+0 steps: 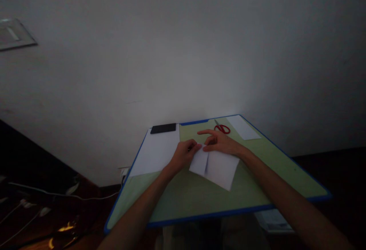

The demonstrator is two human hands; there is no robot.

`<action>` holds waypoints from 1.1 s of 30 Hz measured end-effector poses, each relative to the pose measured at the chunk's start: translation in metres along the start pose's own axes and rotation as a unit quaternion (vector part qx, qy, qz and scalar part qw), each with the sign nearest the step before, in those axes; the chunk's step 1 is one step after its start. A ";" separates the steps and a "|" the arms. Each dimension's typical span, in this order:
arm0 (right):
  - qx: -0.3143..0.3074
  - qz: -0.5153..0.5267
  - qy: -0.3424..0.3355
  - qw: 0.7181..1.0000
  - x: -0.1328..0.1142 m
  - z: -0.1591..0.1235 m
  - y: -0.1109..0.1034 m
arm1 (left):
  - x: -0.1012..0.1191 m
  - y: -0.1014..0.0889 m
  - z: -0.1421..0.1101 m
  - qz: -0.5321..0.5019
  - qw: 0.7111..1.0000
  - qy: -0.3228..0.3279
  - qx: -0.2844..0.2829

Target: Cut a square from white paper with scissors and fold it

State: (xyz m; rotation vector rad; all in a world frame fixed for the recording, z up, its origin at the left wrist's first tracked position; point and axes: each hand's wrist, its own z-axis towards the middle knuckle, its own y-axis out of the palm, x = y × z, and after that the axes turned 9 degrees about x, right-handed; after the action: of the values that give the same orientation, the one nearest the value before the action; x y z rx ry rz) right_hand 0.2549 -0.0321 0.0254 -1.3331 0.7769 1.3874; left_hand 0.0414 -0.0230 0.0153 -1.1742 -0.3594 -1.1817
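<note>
Both bare forearms of the person are nearest to the camera, and they reach from the bottom corners over a green tabletop with a blue border. Left hand pinches a piece of white paper at its upper edge, between the thumb and the bent fingers. Right hand grasps the same edge just beside, also with the thumb and curled fingers, while its index finger is stretched out toward the left. This paper is between the two forearms, near the middle of the tabletop, and it is tilted. A dark line runs down from its upper edge; I cannot tell if it is a fold or a cut. Also I cannot tell whether its lower corner touches the surface.

Just beyond the right hand lie scissors with red handles, the blades directed to the wall. At the far right corner is a white paper strip. On the left side lies a larger white sheet, and on its far end rests a black flat rectangular object. Low at left, a white cable runs near the wall.
</note>
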 end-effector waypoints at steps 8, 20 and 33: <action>-0.013 0.003 0.001 1.000 0.000 0.000 0.001 | 0.006 0.000 -0.003 0.024 0.999 0.042 0.016; 0.075 0.015 0.002 0.997 0.010 0.006 -0.004 | -0.001 -0.009 0.002 -0.102 0.984 -0.113 -0.091; 0.132 0.099 0.030 0.986 0.005 0.013 -0.004 | -0.004 -0.008 0.003 -0.219 0.961 -0.150 -0.079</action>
State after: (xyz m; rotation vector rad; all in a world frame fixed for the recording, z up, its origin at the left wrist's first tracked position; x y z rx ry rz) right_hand 0.2557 -0.0176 0.0242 -1.1161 1.1182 1.3472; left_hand 0.0341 -0.0178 0.0170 -1.4666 -0.7991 -1.4327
